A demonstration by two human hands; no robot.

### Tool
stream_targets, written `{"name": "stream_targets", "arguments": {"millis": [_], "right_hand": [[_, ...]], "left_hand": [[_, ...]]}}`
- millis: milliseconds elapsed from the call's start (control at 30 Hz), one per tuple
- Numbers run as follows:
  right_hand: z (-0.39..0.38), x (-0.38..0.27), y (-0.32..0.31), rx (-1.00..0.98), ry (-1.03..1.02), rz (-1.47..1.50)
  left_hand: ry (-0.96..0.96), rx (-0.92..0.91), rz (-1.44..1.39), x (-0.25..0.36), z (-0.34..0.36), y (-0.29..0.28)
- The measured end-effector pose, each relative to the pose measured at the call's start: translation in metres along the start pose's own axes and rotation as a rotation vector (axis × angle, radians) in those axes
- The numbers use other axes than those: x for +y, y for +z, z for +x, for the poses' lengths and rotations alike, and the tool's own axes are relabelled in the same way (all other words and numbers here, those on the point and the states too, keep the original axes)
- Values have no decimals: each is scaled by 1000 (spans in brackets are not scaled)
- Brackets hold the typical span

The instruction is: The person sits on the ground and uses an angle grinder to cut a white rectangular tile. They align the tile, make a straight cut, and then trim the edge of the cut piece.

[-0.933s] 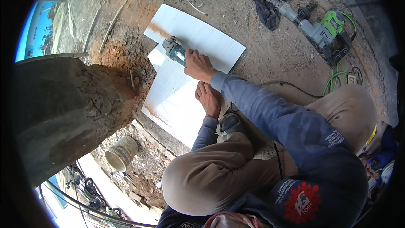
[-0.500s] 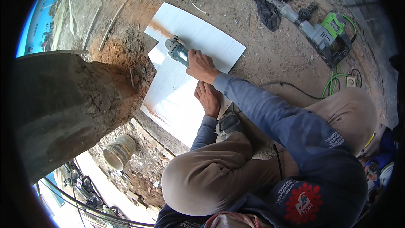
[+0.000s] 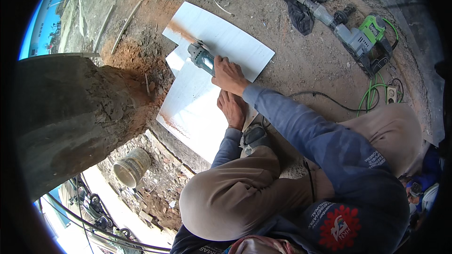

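Note:
My right hand [image 3: 229, 76] is wrapped round the body of a teal angle grinder [image 3: 201, 59]. The grinder's grey head rests over a white tile [image 3: 235, 42], and a streak of orange-brown dust runs from it to the tile's far left edge. Just below the right hand, my left hand [image 3: 232, 110] lies on another large white tile [image 3: 188, 108], its fingers stretched forward and partly hidden under the right hand. The two tiles overlap or adjoin; which one I cannot tell. More brown dust lies on the lower left edge of the large tile.
A thick concrete column [image 3: 70, 117] stands at left, with a dirty bucket [image 3: 132, 167] below it. At upper right lie a green and grey demolition hammer [image 3: 360, 40], dark cloth [image 3: 301, 0], and a green cable with a socket [image 3: 391, 94]. My shoe [image 3: 254, 137] is beside the tile.
The grinder and my right hand have shifted slightly to the right and toward me. The dust streak looks a little longer. My left hand stays in place.

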State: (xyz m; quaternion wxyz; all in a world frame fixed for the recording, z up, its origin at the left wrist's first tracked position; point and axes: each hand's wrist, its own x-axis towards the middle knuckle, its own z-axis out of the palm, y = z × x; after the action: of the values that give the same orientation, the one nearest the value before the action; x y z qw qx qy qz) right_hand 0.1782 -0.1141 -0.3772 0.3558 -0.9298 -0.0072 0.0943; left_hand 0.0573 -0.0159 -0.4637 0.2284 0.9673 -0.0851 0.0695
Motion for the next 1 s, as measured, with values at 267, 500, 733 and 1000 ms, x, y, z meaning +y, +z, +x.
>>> {"name": "stream_targets", "arguments": {"millis": [267, 500, 733, 1000], "right_hand": [[-5, 4, 0, -20, 6, -17], [-7, 9, 4, -19, 1, 35], [-13, 11, 3, -24, 3, 30], [-19, 12, -2, -39, 3, 48]], "left_hand": [[-32, -19, -25, 2, 0, -1], [-21, -38, 4, -2, -2, 1], [-14, -27, -5, 0, -2, -1], [-7, -2, -3, -1, -2, 2]]}}
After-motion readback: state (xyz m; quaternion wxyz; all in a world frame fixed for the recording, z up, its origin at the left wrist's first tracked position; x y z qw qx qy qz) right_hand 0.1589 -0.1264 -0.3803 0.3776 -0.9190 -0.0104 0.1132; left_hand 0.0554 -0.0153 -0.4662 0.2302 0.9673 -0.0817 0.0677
